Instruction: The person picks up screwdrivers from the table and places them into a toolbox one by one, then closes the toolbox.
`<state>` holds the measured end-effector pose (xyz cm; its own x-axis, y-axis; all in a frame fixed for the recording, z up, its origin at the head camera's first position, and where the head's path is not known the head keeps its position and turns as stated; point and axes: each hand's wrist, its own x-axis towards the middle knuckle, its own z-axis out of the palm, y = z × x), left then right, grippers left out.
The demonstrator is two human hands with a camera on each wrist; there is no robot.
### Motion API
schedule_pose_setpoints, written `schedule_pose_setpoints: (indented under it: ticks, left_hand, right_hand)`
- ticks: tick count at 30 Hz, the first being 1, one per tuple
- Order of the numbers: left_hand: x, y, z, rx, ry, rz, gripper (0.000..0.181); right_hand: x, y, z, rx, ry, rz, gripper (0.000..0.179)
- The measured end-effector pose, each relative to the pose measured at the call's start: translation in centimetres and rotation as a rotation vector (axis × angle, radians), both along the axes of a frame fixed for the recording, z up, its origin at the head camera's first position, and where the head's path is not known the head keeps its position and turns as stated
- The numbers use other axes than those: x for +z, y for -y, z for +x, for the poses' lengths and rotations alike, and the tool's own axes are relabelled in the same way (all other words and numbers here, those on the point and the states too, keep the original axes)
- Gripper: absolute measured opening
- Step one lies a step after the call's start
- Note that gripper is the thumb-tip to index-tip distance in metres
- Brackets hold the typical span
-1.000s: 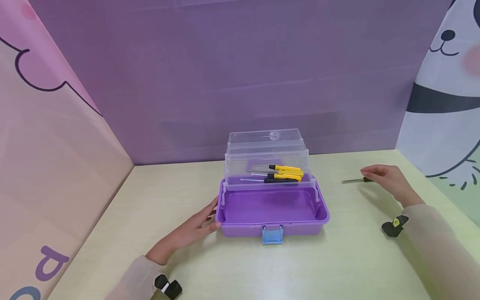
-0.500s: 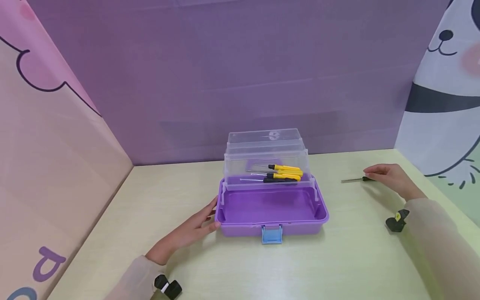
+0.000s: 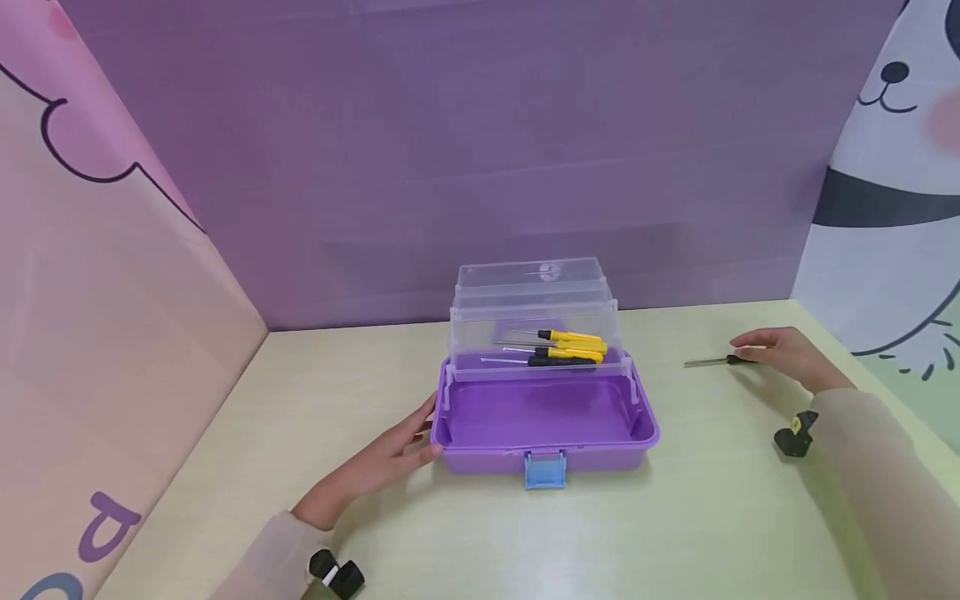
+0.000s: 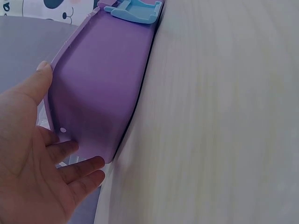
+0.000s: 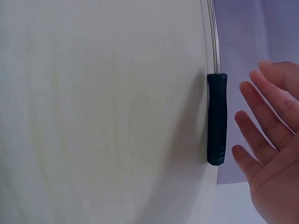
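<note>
A purple toolbox (image 3: 480, 461) stands on the table with its clear lid raised and a blue latch (image 3: 544, 471) at the front. My left hand (image 3: 382, 458) touches its left end, fingers spread loosely against the wall and thumb at the rim (image 4: 50, 100). Off to the right lies a screwdriver (image 3: 705, 362) with a black handle (image 5: 217, 119) and metal shaft. Just over that handle hovers my right hand (image 3: 787, 357); the right wrist view shows its fingers loosely extended, with a gap between them and the handle.
Several screwdrivers with yellow handles (image 3: 573, 336) and one with a black handle (image 3: 562, 362) lie toward the back of the toolbox, seen through the clear lid (image 3: 528, 292). A purple backdrop (image 3: 360, 167) rises behind the table (image 3: 360, 375), with printed panels at both sides.
My right hand has shifted slightly to the right along the screwdriver, and its fingertips have come off the handle. The left hand and toolbox have stayed in place.
</note>
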<state>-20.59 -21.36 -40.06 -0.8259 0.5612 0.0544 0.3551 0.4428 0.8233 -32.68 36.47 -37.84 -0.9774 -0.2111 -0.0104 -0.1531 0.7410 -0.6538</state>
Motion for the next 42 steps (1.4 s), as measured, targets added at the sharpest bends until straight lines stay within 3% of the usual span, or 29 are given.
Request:
schedule_pose_setpoints:
  ticks: [25,33,42]
  left_hand:
    - [-0.2,0.2,0.3,0.000,0.008,0.004,0.072]
    - [-0.3,0.3,0.4,0.004,0.012,-0.012,0.071]
    - [-0.1,0.2,0.4,0.014,0.013,-0.013,0.072]
  right_hand:
    - [-0.4,-0.9,-0.5,0.042,0.000,0.031,0.039]
    - [-0.9,-1.3,-0.5,0.044,-0.029,0.095,0.039]
    - [-1.3,-2.2,-0.5,0.017,-0.018,0.030,0.046]
